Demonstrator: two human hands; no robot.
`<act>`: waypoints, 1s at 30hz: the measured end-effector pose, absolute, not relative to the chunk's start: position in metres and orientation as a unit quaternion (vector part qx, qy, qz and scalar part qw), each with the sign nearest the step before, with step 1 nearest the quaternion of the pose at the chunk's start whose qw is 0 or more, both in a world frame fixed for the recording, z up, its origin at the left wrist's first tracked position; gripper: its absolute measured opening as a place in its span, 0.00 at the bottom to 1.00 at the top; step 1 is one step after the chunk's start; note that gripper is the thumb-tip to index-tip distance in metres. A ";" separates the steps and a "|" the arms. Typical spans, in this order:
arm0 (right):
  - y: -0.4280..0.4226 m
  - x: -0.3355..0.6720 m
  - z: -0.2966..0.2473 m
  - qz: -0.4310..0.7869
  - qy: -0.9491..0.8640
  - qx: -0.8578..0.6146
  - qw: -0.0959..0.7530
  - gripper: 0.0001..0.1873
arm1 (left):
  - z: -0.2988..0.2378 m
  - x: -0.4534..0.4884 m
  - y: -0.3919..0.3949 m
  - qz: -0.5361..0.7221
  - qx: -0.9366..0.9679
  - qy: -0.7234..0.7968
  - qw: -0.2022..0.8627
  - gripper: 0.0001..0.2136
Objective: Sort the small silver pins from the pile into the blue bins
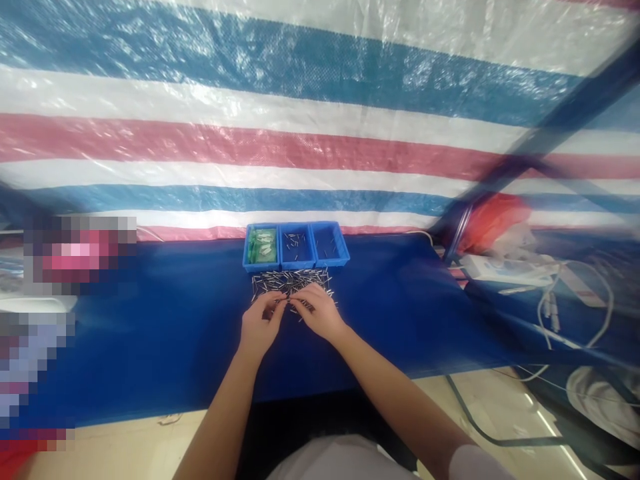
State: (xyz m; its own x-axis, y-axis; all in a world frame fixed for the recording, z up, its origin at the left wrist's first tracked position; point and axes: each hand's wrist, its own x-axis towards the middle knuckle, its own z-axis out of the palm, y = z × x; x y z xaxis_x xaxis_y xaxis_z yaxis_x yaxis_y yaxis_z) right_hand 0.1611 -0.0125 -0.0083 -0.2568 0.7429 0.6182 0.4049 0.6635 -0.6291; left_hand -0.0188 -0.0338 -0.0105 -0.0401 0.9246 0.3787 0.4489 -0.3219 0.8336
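Note:
A loose pile of thin, shiny metal pin-like pieces [287,279] lies on the blue table, just in front of a blue three-part bin. My left hand [260,321] and my right hand [320,312] meet over the near edge of this pile. The fingertips of both are pinched together around a small metal piece, mostly covered by the fingers; its exact kind is too small to make out. In the bin, the left compartment [245,257] holds green packaging with pale pieces on it. Several metal pieces lie in the middle compartment [305,257], and a few in the right compartment [335,241].
The blue tabletop [165,333] stretches to both sides. Behind it hangs a striped plastic sheet [300,147]. At the right are white cables [611,300], a power strip [493,268], a red bag [500,217] and a dark frame post [457,233]. Blurred blocks cover part of the left side.

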 end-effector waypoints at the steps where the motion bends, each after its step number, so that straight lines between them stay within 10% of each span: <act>1: -0.012 0.161 -0.008 0.175 -0.773 -0.372 0.483 0.06 | -0.011 -0.019 -0.034 0.492 0.647 0.530 0.243 0.12; 30: -0.012 0.161 -0.007 0.167 -0.774 -0.374 0.483 0.07 | -0.011 -0.020 -0.033 0.498 0.648 0.527 0.233 0.12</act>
